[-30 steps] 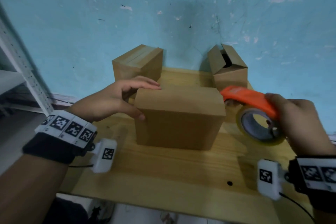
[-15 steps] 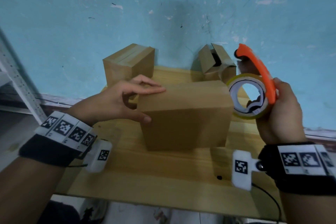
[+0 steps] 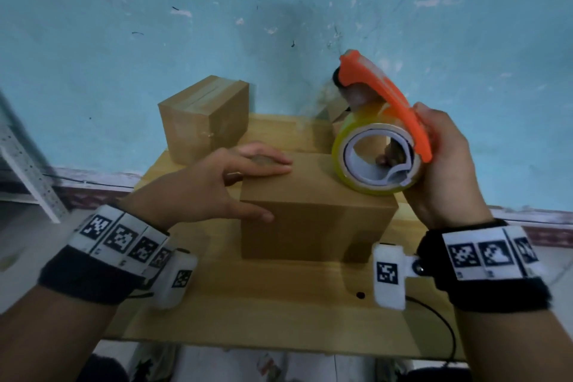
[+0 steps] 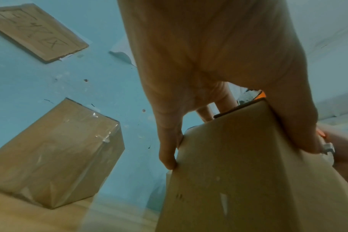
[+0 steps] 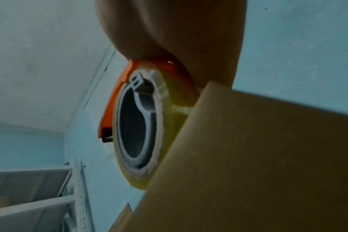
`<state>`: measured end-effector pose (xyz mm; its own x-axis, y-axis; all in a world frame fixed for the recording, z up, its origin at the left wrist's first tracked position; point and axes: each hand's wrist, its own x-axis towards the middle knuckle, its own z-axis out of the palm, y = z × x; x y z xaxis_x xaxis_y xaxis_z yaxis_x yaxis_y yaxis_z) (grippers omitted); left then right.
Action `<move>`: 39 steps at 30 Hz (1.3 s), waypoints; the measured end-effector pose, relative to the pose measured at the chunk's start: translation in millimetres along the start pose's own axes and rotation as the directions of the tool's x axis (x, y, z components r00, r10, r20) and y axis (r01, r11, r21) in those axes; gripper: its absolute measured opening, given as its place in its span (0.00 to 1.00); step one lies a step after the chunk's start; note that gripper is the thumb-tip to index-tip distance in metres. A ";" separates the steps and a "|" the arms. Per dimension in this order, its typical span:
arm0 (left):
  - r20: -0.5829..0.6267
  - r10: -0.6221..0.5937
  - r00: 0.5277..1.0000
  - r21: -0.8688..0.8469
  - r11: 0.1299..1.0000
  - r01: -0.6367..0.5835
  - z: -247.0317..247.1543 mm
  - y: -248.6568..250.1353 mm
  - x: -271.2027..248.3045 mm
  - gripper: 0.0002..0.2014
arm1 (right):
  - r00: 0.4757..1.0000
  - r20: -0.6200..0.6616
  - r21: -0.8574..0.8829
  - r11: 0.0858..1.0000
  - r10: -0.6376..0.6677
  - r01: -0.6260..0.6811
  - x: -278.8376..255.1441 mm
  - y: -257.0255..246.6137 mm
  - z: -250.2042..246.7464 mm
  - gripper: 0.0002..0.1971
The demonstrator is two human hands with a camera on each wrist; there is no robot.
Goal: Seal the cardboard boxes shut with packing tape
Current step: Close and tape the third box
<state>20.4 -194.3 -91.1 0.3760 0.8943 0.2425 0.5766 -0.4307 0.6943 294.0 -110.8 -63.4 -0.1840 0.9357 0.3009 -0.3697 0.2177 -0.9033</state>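
A closed cardboard box [image 3: 313,220] stands mid-table. My left hand [image 3: 217,186] holds its left end, fingers flat across the top and thumb against the front face; the left wrist view shows the fingers [image 4: 167,150] wrapped over the box's edge [image 4: 238,164]. My right hand [image 3: 440,164] grips an orange tape dispenser [image 3: 387,102] with a yellowish tape roll [image 3: 375,158], held over the box's right end. In the right wrist view the roll [image 5: 141,128] sits against the box [image 5: 258,157]. Whether the tape touches the cardboard is unclear.
A taped box [image 3: 204,121] stands at the table's back left, also seen in the left wrist view as a taped box [image 4: 56,153]. Another box [image 3: 331,121] is mostly hidden behind the dispenser. The wooden table [image 3: 279,313] meets a blue wall; a metal shelf [image 3: 28,174] stands left.
My right hand raised the dispenser from the box's right side and brought it over the box's right end. The left hand stayed on the box.
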 end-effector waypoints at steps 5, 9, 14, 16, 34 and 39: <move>-0.013 -0.004 1.000 -0.039 0.999 0.004 2.8 -0.6 -1.2 0.30 | 1.000 0.027 -0.176 0.984 -0.004 0.009 -0.1 2.7 7.1 0.16; -0.022 -0.044 0.999 -0.130 0.991 0.040 3.7 0.7 2.1 0.23 | 0.999 0.024 -0.291 0.957 0.024 -0.016 3.8 -0.8 10.5 0.18; -0.062 -0.305 0.950 -0.581 0.785 0.214 6.5 20.7 5.8 0.33 | 0.997 0.043 -0.345 0.938 0.066 -0.047 4.8 -5.2 13.2 0.21; -0.089 -0.351 0.932 -0.725 0.665 0.181 7.6 33.7 5.5 0.37 | 0.995 0.018 -0.365 0.927 0.098 -0.084 7.7 -7.7 17.5 0.19; -0.286 -0.443 0.849 -0.651 0.740 0.167 -13.0 42.2 -16.0 0.11 | 0.962 0.224 -0.494 0.869 0.157 -0.027 16.0 -15.2 43.1 0.20; -0.390 -0.387 0.836 -0.534 0.834 0.138 -22.6 31.7 -18.4 0.11 | 0.950 0.270 -0.538 0.843 0.159 0.012 15.0 -18.9 47.4 0.45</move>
<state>15.4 -221.7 -58.2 -0.1919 0.9613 0.1977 0.1460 -0.1713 0.9743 255.0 -114.0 -27.2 -0.4797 0.8482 0.2246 0.1759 0.3437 -0.9224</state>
